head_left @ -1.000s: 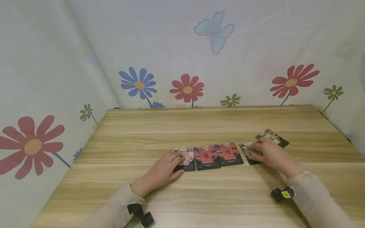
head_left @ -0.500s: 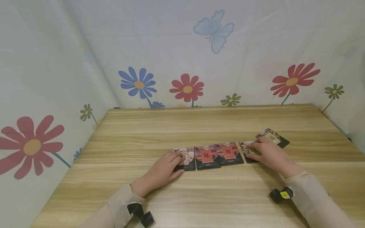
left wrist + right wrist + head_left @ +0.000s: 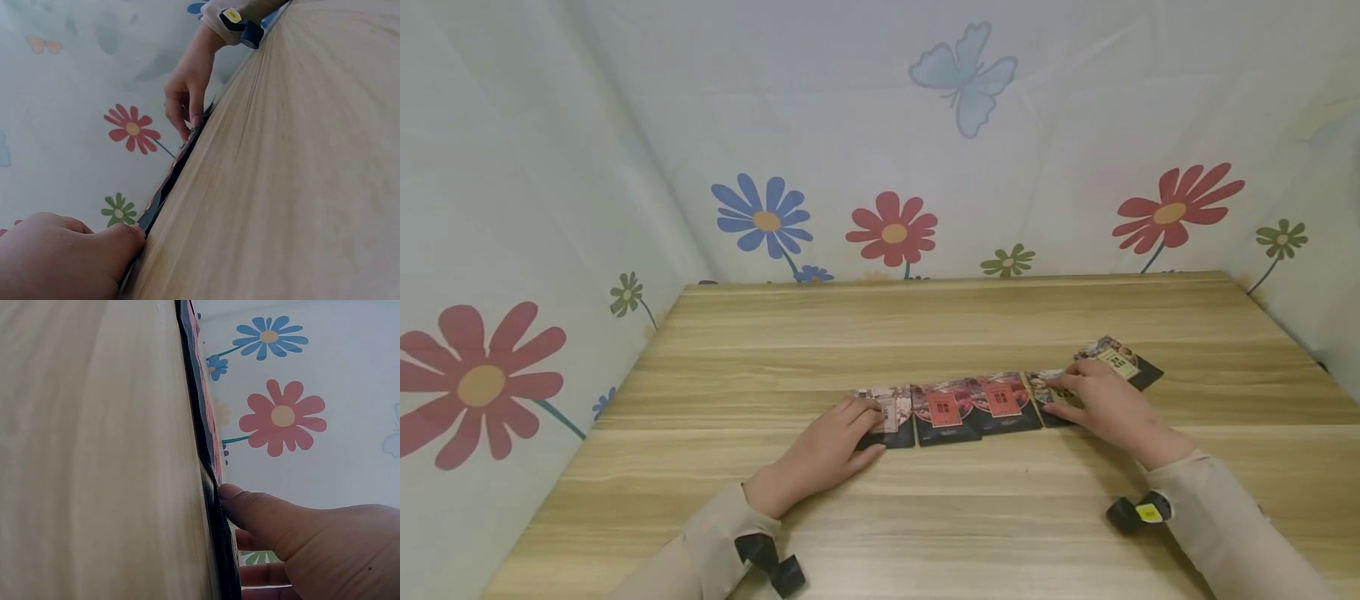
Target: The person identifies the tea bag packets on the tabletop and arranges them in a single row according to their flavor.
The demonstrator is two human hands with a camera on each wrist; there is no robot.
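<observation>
Hands (image 3: 827, 442) (image 3: 1116, 408), fingers relaxed, atop a packet row (image 3: 967, 423), long axis left-to-right, label (image 3: 1002, 400) tops away.

In the head view, the left forearm (image 3: 696, 542) slanted up from the lower left, and the left hand (image 3: 823, 446) lay palm down just below centre, fingers together, thumb apart beneath them. The right forearm (image 3: 1236, 521) angled in from the lower right. Right of centre, the right hand (image 3: 1112, 410) pointed leftward, palm down, thumb and index finger spread.
</observation>
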